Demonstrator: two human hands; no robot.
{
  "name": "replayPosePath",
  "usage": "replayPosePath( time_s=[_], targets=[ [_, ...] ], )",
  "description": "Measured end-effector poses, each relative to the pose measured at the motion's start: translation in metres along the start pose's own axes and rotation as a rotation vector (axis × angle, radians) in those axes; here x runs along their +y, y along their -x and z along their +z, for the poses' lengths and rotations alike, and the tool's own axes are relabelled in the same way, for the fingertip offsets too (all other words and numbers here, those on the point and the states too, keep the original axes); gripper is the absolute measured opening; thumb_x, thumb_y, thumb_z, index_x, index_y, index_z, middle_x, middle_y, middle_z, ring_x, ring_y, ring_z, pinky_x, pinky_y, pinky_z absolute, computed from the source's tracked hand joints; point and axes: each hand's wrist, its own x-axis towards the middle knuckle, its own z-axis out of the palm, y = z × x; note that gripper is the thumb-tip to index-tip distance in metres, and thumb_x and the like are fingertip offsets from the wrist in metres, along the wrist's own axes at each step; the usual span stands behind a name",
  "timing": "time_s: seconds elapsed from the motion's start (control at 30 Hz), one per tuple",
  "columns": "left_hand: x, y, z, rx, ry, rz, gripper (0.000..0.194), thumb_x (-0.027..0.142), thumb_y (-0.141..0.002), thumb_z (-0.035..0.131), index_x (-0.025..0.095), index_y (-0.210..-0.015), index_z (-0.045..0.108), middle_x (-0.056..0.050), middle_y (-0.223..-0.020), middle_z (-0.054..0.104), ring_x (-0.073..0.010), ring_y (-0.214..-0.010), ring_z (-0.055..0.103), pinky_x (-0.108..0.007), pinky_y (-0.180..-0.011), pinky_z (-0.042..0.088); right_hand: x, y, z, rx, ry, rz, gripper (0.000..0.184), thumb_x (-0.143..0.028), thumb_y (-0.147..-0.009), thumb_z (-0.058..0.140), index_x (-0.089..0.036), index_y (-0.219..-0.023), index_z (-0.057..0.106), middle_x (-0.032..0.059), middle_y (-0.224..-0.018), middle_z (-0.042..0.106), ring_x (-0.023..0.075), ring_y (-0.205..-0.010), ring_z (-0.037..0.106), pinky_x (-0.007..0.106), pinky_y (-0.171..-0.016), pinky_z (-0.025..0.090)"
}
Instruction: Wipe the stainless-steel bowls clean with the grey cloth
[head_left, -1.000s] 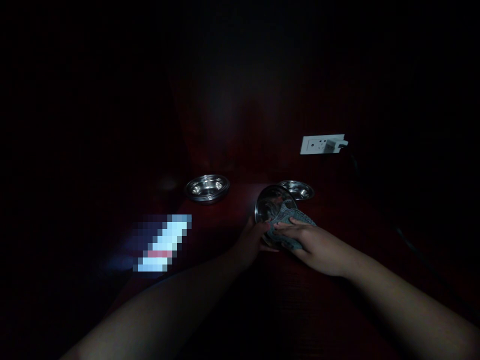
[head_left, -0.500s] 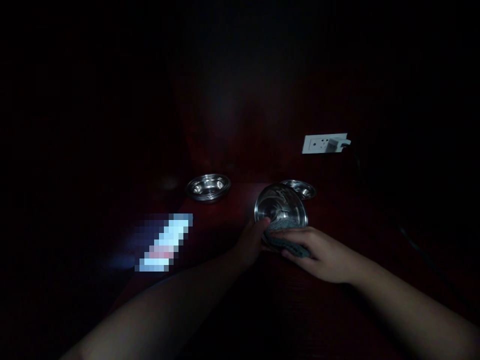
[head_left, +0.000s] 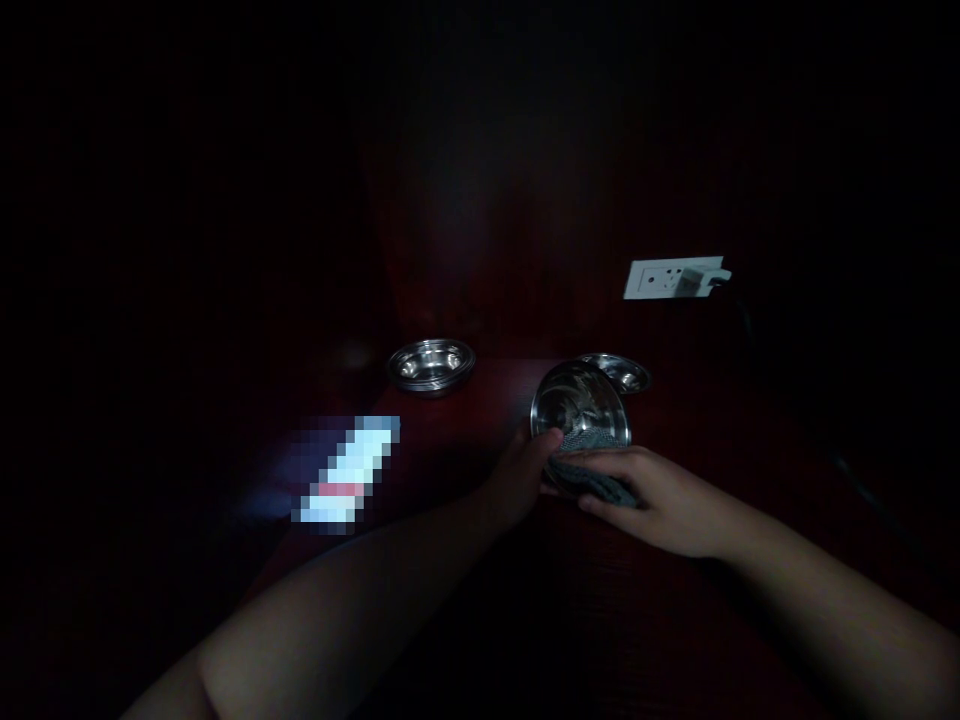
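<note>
A shiny metal bowl (head_left: 574, 398) is tilted up above the dark red table, its inside facing me. My left hand (head_left: 525, 475) grips its lower left rim, the thumb over the inside and the other fingers mostly hidden. In my right hand (head_left: 649, 500) is a folded grey-green cloth (head_left: 600, 482), pressed against the lower inside of the bowl. Behind the held bowl, another metal bowl (head_left: 626, 372) lies partly covered by it. A stack of metal bowls (head_left: 431, 368) stands farther left on the table.
A bright, pixelated flat shape (head_left: 349, 475) lies at the left of the table (head_left: 487, 400). On the back wall is a white socket plate (head_left: 649, 280) holding a plug (head_left: 705, 280), whose dark cable hangs at the right. The surroundings are very dark.
The whole view has shifted, so the things appear slightly farther right and higher. Both hands keep their hold on the bowl and cloth, with little other visible change.
</note>
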Motion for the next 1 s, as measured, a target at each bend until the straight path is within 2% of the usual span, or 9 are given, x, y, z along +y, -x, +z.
replayPosePath(
  time_s=[0.23, 0.33, 0.43, 0.57, 0.8, 0.9, 1.0],
  targets=[
    [0.0, -0.001, 0.0, 0.003, -0.002, 0.001, 0.056, 0.05, -0.076, 0.06, 0.017, -0.121, 0.051, -0.013, -0.109, 0.063, -0.0253, -0.089, 0.064, -0.038, -0.068, 0.054, 0.005, 0.0, -0.001, 0.002, 0.082, -0.009, 0.04, -0.028, -0.087, 0.055, -0.021, -0.126, 0.058, 0.0078, -0.123, 0.064, 0.0219, -0.107, 0.062, 0.037, -0.094, 0.049],
    [0.002, -0.003, -0.001, 0.037, 0.019, 0.01, 0.055, 0.049, -0.076, 0.059, 0.018, -0.12, 0.051, -0.012, -0.108, 0.064, -0.026, -0.09, 0.064, -0.04, -0.067, 0.056, 0.01, 0.0, -0.001, 0.019, 0.22, -0.042, 0.04, -0.025, -0.086, 0.056, -0.021, -0.125, 0.059, 0.008, -0.127, 0.062, 0.0234, -0.117, 0.057, 0.041, -0.104, 0.041],
    [0.003, -0.006, -0.001, 0.071, 0.027, -0.011, 0.057, 0.046, -0.073, 0.062, 0.02, -0.122, 0.048, -0.013, -0.11, 0.063, -0.026, -0.087, 0.064, -0.04, -0.06, 0.056, 0.016, 0.001, -0.001, 0.057, 0.348, -0.008, 0.04, -0.021, -0.086, 0.052, -0.02, -0.125, 0.059, 0.0082, -0.126, 0.062, 0.023, -0.12, 0.055, 0.047, -0.112, 0.03],
    [0.005, -0.006, -0.001, 0.058, 0.031, -0.027, 0.057, 0.042, -0.071, 0.063, 0.02, -0.121, 0.047, -0.013, -0.109, 0.062, -0.025, -0.083, 0.065, -0.038, -0.058, 0.056, 0.022, 0.002, -0.002, 0.083, 0.456, 0.034, 0.05, -0.012, -0.081, 0.05, -0.017, -0.131, 0.053, 0.0112, -0.135, 0.054, 0.0241, -0.13, 0.044, 0.05, -0.113, 0.025],
    [0.005, -0.005, -0.001, 0.015, 0.03, -0.079, 0.06, 0.035, -0.065, 0.064, 0.021, -0.121, 0.046, -0.013, -0.11, 0.063, -0.0252, -0.079, 0.066, -0.04, -0.059, 0.056, 0.026, 0.0, 0.005, 0.153, 0.547, 0.082, 0.058, -0.01, -0.078, 0.047, -0.009, -0.136, 0.046, 0.0156, -0.144, 0.042, 0.0253, -0.137, 0.033, 0.051, -0.113, 0.022],
    [0.005, -0.006, 0.0, 0.005, 0.021, -0.111, 0.057, 0.032, -0.063, 0.063, 0.018, -0.117, 0.048, -0.012, -0.103, 0.064, -0.0244, -0.077, 0.066, -0.041, -0.06, 0.056, 0.024, -0.002, 0.01, 0.2, 0.577, 0.117, 0.063, -0.01, -0.076, 0.047, -0.007, -0.139, 0.041, 0.0165, -0.146, 0.037, 0.0256, -0.139, 0.027, 0.05, -0.114, 0.02],
    [0.004, -0.007, 0.0, -0.045, -0.006, -0.132, 0.055, 0.03, -0.062, 0.063, 0.016, -0.113, 0.051, -0.01, -0.094, 0.066, -0.0222, -0.07, 0.066, -0.038, -0.058, 0.055, 0.021, -0.004, 0.013, 0.226, 0.58, 0.145, 0.062, -0.014, -0.08, 0.047, -0.007, -0.141, 0.037, 0.0167, -0.149, 0.031, 0.0261, -0.14, 0.023, 0.05, -0.115, 0.018]
  ],
)
